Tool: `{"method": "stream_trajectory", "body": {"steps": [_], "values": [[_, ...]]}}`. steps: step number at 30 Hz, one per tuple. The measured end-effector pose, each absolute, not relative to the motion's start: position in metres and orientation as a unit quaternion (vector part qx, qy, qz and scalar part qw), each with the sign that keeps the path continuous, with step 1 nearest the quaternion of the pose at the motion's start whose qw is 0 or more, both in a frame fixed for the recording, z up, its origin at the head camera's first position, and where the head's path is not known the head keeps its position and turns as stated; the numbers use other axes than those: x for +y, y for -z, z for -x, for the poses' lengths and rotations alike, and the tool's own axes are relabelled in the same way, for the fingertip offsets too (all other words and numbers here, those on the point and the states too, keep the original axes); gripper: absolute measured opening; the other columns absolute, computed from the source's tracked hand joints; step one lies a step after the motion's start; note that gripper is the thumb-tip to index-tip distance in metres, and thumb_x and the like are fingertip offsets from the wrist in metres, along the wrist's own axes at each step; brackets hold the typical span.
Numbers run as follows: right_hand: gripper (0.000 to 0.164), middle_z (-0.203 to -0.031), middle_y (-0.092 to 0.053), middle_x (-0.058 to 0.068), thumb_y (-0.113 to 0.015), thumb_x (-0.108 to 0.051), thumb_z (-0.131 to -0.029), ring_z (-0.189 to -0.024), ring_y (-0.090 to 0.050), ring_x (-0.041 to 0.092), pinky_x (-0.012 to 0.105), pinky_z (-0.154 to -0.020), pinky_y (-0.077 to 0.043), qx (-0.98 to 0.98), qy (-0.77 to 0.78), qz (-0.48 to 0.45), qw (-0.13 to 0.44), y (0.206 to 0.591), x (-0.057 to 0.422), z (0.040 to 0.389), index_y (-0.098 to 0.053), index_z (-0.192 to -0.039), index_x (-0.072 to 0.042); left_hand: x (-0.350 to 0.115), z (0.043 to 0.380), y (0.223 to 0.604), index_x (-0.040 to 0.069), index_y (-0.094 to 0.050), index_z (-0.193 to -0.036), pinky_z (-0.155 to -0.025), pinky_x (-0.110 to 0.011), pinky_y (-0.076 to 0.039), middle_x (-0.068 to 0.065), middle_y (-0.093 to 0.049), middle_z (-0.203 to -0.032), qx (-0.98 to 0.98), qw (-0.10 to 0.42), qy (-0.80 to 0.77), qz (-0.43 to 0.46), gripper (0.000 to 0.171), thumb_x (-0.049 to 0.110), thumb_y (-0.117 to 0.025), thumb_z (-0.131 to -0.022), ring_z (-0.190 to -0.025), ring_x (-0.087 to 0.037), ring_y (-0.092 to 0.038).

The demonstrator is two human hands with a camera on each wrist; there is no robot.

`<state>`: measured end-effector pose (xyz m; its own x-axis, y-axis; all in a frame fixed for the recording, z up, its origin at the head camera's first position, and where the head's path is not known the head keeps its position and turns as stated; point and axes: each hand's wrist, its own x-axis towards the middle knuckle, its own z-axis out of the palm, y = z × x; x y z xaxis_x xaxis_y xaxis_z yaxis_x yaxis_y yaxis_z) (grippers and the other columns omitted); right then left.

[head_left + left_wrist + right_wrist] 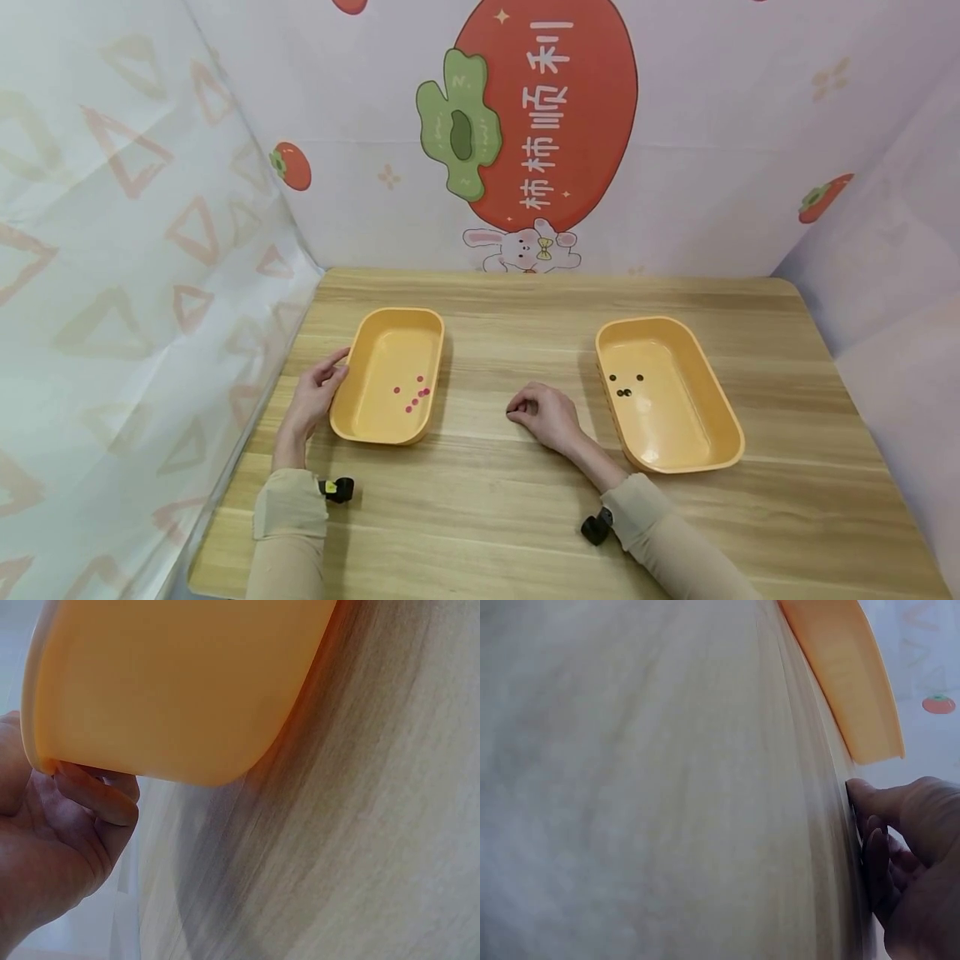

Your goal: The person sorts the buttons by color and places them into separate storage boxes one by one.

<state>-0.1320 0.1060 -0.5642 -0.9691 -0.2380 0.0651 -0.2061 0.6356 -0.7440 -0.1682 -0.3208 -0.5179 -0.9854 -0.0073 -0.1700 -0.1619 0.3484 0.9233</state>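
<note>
At the left side of the left yellow-orange tray (341, 425), my left hand (313, 396) holds the outer edge. Its bent fingers (97, 796) hook up under the rim in the left wrist view. Several small pink discs (397, 390) lie inside that tray. Low over the table between the trays, my right hand (551, 417) pinches a small black disc (511, 411), mostly covered by thumb and fingers. Several black discs (612, 377) lie in the right yellow-orange tray (723, 417), toward its left side.
A wooden table (480, 517) carries both trays. Printed cloth (360, 208) rises behind the table, and more cloth (150, 292) hangs along its left side. Each wrist wears a small black camera (341, 490) on a band.
</note>
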Motion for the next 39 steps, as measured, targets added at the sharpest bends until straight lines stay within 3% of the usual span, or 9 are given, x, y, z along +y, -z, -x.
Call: {"method": "stream_trajectory", "body": {"steps": [5,19,29,39], "values": [[0.01,-0.09,-0.07,-0.008,-0.085,-0.015,-0.097,-0.076,-0.055,0.002,0.022,-0.068,-0.045,0.908,0.392,0.145,0.036,0.561,0.108,0.132,-0.08,-0.093,-0.022,-0.321,0.169,0.517,-0.001,-0.048,-0.164,-0.069,-0.019,-0.056,0.011,-0.07,-0.094,0.817,0.067,-0.57,0.056,0.052,0.018,-0.057,-0.116,-0.081,-0.002,-0.064],[0.012,-0.097,-0.067,-0.006,-0.081,-0.014,-0.101,-0.087,-0.064,0.007,0.025,-0.076,-0.051,0.913,0.343,0.218,0.031,0.561,0.111,0.13,-0.072,-0.094,-0.02,-0.32,0.167,0.516,0.0,-0.047,-0.164,-0.069,-0.021,-0.057,0.007,-0.069,-0.095,0.82,0.075,-0.565,0.054,0.053,0.019,-0.057,-0.116,-0.082,-0.004,-0.065],[0.014,-0.101,-0.069,-0.006,-0.082,-0.013,-0.099,-0.084,-0.061,0.006,0.025,-0.074,-0.05,0.905,0.357,0.231,-0.014,0.569,0.113,0.125,-0.073,-0.092,-0.021,-0.322,0.168,0.516,-0.001,-0.049,-0.164,-0.07,-0.02,-0.057,0.008,-0.07,-0.096,0.825,0.064,-0.561,0.04,0.052,0.02,-0.056,-0.117,-0.082,-0.002,-0.065],[0.012,-0.1,-0.069,-0.004,-0.084,-0.013,-0.098,-0.086,-0.068,0.011,0.027,-0.073,-0.056,0.902,0.353,0.238,-0.065,0.578,0.112,0.119,-0.073,-0.095,-0.018,-0.32,0.169,0.516,-0.001,-0.048,-0.164,-0.068,-0.021,-0.057,0.011,-0.07,-0.093,0.818,0.07,-0.568,0.052,0.052,0.019,-0.057,-0.116,-0.08,-0.003,-0.066]]}}
